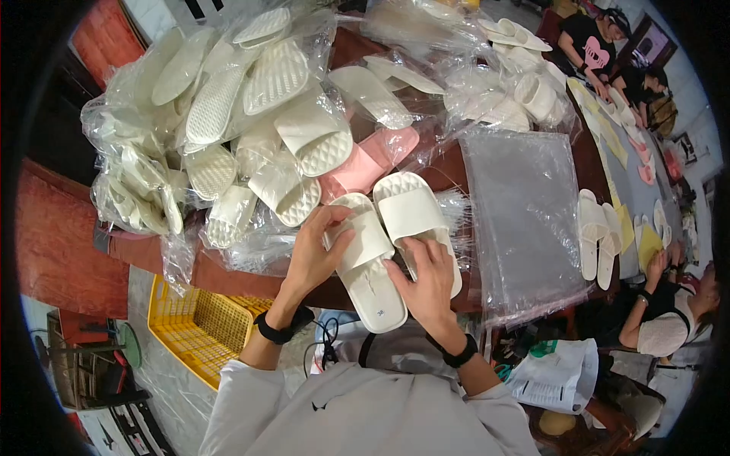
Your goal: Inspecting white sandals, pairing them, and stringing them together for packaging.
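Observation:
Two cream slide slippers lie side by side in front of me at the table's near edge, soles down. My left hand [318,245] grips the left slipper [378,302] along its outer side, with fingers at the strap. Over the right slipper [413,207] bends my right hand [427,280]; its fingers reach in below the strap and hold that slipper's inner side. The right thumb rests by the left slipper's edge. Just beyond the pair, a pink slipper [361,166] lies partly under clear plastic. Flat clear plastic bags [521,216] are stacked to the right.
Bagged cream slippers [217,102] pile up at the far left of the table. A yellow basket [199,323] stands on the floor at lower left. Another cream pair [598,232] sits right of the bags. Several co-workers [597,49] work along the right side.

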A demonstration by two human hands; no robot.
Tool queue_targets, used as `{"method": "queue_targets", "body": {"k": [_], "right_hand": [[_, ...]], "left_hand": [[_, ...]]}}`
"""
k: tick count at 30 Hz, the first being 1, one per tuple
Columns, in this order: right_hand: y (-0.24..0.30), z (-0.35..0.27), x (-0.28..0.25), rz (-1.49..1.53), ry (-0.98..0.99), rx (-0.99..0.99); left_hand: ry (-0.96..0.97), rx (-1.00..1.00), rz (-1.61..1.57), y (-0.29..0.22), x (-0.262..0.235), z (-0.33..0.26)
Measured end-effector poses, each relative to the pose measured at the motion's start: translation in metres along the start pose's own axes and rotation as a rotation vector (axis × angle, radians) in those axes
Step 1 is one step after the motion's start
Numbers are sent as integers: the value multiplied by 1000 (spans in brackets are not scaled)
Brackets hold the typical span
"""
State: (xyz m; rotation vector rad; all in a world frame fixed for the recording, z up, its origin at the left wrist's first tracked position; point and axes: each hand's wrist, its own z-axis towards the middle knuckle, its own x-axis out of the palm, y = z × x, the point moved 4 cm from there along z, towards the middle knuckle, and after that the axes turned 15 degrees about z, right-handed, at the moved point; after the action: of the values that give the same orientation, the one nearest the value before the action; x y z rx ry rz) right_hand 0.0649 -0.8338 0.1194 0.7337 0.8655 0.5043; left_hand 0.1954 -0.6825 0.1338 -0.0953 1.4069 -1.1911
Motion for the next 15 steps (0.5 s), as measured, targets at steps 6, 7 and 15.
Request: {"method": "queue_targets", "body": {"k": [6,7,15], "right_hand": [[-12,6,11,52,-82,-17],[-7,7,9,78,-115,-34],[32,-7,-50,212,-156,32]], "left_hand": [[-79,-110,-99,11,1,-9],[-83,-135,-114,13,-3,-11],[-413,-227,-359,-22,-25,-10]]}}
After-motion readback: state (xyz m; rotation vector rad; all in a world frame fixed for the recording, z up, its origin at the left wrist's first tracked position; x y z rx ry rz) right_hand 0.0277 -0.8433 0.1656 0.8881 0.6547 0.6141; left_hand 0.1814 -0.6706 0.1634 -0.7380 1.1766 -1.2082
